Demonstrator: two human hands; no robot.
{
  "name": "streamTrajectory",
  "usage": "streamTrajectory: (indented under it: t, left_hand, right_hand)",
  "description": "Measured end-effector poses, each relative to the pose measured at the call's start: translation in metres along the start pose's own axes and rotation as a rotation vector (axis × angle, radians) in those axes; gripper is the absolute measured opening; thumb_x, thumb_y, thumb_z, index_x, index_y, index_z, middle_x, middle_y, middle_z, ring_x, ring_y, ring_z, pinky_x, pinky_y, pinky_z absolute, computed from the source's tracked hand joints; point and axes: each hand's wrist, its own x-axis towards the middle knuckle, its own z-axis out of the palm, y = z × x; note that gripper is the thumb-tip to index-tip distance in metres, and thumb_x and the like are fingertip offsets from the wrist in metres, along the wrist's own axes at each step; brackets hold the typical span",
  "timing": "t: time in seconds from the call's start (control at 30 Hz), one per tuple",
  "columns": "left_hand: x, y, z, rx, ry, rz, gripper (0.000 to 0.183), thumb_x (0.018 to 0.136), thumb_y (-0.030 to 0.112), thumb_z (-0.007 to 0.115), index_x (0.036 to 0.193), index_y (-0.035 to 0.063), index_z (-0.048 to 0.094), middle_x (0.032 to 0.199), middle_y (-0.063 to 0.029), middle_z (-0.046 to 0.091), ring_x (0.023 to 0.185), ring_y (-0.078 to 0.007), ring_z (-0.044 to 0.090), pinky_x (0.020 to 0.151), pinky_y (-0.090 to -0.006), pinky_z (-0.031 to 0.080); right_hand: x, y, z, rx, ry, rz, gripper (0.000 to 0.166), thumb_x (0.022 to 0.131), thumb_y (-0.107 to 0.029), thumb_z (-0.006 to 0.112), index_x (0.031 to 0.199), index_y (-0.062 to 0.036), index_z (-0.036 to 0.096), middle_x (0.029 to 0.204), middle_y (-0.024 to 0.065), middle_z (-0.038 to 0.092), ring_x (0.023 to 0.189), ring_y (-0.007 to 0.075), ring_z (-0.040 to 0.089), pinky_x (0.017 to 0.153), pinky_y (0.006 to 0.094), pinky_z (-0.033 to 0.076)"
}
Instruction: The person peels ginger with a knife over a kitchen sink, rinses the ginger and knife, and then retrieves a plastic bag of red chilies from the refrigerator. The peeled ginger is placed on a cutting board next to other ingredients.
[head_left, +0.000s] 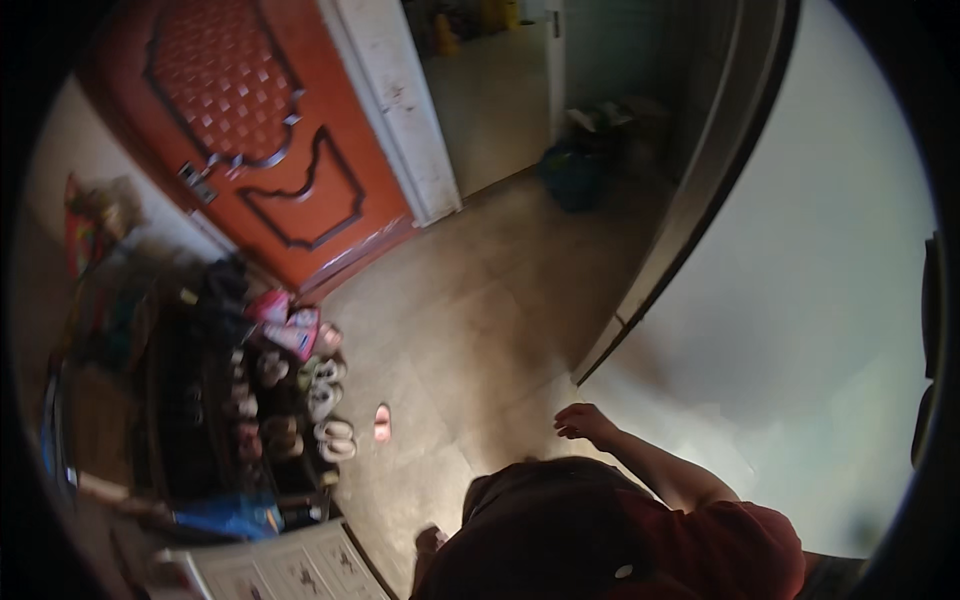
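My right hand (586, 424) is held out in front of my body, its fingers loosely bent and slightly apart, with nothing in it. It is near the lower end of a dark-edged door frame (611, 337) and the pale wall (720, 337). What looks like my left hand (430, 541) shows dark and blurred at the left side of my torso; its fingers and anything in it cannot be made out. A single pink slipper (382, 423) lies on the tiled floor (442, 360), ahead and to the left.
On the left stands a shoe rack (172, 405) with several pairs of shoes (335, 440) beside it. A white cabinet (277, 562) is at the lower left. An orange-red door (300, 195) stands beyond the rack. Past a doorway, a blue-green container (574, 176) sits on the floor.
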Motion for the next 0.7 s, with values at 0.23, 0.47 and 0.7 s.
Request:
streamTrajectory:
  t: [0.23,0.47,0.7]
  left_hand:
    - [0.195,0.225,0.070,0.361,-0.203,0.042,0.014,0.078,0.021,0.053,0.081,0.0073,0.051,0.071,-0.0039,0.052,0.063,-0.0179,0.051,0.054,-0.0321,0.044]
    - [0.367,0.492,0.142,0.629,-0.250,0.214,0.019,0.080,0.026,0.053,0.084,0.0067,0.052,0.077,-0.0044,0.052,0.070,-0.0177,0.051,0.060,-0.0327,0.044]
    - [0.465,0.750,0.285,0.647,-0.387,0.679,0.025,0.082,0.030,0.052,0.087,0.0061,0.052,0.083,-0.0050,0.052,0.077,-0.0174,0.050,0.066,-0.0334,0.044]
  right_hand:
    - [0.125,-0.102,0.023,0.005,0.108,-0.120,0.021,0.082,-0.012,0.051,0.099,-0.0006,0.055,0.090,0.0089,0.061,0.078,0.0156,0.060,0.067,0.0270,0.048]
    - [0.188,-0.155,0.002,0.234,0.378,-0.358,0.020,0.083,-0.010,0.051,0.098,0.0009,0.056,0.090,0.0097,0.061,0.078,0.0180,0.061,0.066,0.0266,0.049]
    - [0.204,-0.223,-0.028,0.244,0.689,-0.420,0.017,0.082,-0.009,0.051,0.096,-0.0010,0.057,0.088,0.0090,0.061,0.076,0.0164,0.061,0.069,0.0252,0.049]
